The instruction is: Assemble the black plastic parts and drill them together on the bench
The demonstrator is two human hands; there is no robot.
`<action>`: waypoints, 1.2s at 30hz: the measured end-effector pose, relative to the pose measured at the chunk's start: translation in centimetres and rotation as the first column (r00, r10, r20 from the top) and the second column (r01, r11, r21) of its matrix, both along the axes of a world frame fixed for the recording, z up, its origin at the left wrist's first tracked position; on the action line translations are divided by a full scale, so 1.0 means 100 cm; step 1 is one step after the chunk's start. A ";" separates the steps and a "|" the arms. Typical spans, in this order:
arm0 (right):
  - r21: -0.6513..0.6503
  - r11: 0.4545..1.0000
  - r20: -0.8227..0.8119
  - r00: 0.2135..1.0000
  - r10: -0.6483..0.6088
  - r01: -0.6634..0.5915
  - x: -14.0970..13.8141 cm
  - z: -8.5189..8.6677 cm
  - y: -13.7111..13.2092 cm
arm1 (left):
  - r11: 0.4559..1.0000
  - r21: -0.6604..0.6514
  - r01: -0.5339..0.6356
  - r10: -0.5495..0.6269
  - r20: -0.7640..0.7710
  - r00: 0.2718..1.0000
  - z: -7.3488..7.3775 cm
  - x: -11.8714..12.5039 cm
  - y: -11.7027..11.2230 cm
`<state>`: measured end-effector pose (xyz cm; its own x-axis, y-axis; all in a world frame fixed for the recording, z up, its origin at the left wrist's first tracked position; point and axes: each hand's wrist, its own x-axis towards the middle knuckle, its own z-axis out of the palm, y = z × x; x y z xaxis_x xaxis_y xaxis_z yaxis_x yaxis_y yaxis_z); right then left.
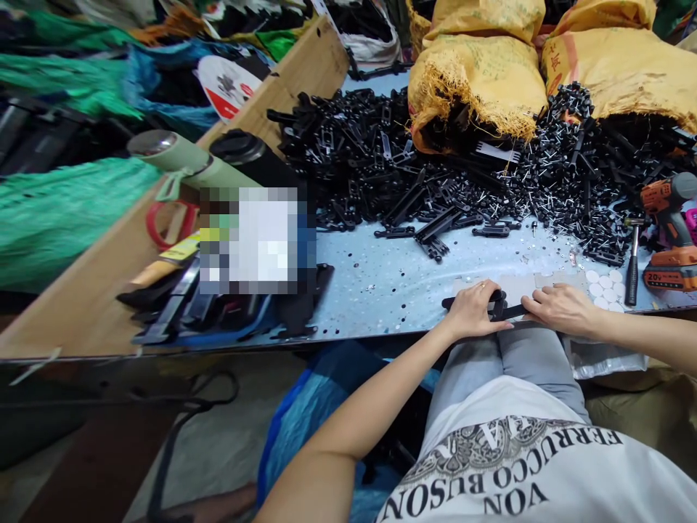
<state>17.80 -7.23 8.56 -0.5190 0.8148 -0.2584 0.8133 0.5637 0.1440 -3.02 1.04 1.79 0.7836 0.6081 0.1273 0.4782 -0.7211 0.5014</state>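
At the table's front edge, both hands are on a long black plastic part (512,312). My left hand (475,311) is closed around its left portion, with the thumb along the near side and the fingers over the far side. My right hand (563,309) has its fingers closed on the right end. That end is hidden under the fingers, so I cannot tell whether a smaller piece is held there too. Several round white discs (604,289) lie on the table just right of my right hand.
Behind my hands spreads a large heap of black plastic parts (348,145) and a pile of screws (571,174), under yellow sacks (473,80). A hammer (632,265) and an orange cordless drill (669,232) are at the right. A green flask (190,163) and red tape roll (168,225) are leftward.
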 end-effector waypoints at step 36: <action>0.183 0.957 -0.414 0.901 -0.132 0.225 0.061 -0.086 0.021 | 0.956 -0.102 -0.274 0.271 -0.045 0.962 0.017 0.174 0.110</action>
<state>23.95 -5.08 -0.05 -0.3804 0.9151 0.1338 0.9128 0.3947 -0.1046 14.41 12.07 3.52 0.5888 0.8078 0.0292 0.6651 -0.5047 0.5505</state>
